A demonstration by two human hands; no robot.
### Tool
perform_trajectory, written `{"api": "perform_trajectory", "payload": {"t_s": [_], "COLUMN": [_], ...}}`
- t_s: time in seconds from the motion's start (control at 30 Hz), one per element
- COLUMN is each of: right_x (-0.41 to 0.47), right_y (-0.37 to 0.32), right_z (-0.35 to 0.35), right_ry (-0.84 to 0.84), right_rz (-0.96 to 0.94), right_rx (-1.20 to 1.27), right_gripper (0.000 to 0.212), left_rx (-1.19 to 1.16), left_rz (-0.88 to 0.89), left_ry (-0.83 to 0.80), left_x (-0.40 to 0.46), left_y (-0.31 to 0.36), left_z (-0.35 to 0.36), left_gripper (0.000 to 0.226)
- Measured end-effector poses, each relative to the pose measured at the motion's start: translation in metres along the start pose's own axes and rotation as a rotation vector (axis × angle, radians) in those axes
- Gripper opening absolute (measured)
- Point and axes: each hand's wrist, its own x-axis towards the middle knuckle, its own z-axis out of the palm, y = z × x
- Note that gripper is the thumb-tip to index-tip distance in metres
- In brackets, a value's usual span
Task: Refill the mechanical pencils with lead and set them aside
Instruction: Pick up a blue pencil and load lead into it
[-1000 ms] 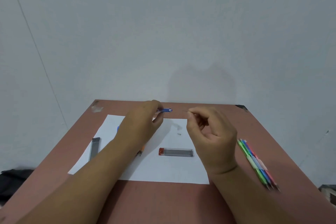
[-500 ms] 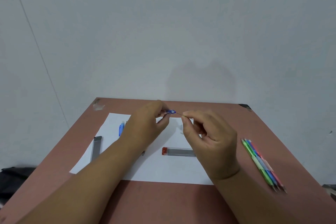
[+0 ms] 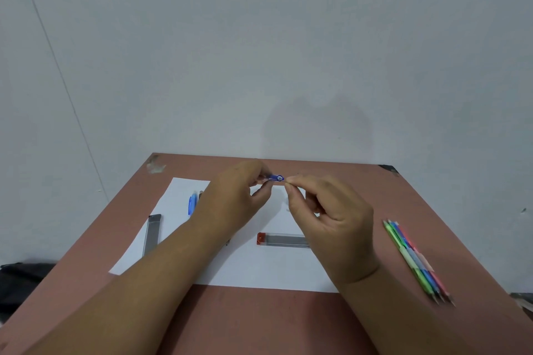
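Lead-loading step: left hand (image 3: 230, 202) grips translucent blue plastic mechanical pencil (image 3: 275, 178); right hand (image 3: 328, 216), at its 3 o'clock, pinches shut at the open end, lead too thin to see. Next: steady axial feed.

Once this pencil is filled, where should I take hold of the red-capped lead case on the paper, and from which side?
Pinch the lead case across its long sides near the middle, coming from above. It lies flat on the paper, red cap pointing left, so only its top and edges are exposed. The right hand hovers over its right end, so it seems the nearer one.

The right hand (image 3: 331, 216) has closed in on the blue pencil's (image 3: 276, 178) open end.
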Motion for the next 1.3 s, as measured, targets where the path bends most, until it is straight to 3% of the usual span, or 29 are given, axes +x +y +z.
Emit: {"api": "perform_trajectory", "payload": {"t_s": [1.3], "right_x": [0.0016], "right_y": [0.0007], "right_z": [-0.0006], "right_ry": [0.006], "right_rz": [0.039], "right_rx": [-0.055], "right_gripper": [0.006], "left_rx": [0.125], "left_rz": [0.056], "left_ry": [0.025], "left_x": [0.0011], "left_y": [-0.0005], "left_z": [-0.0005], "left_gripper": [0.005]}}
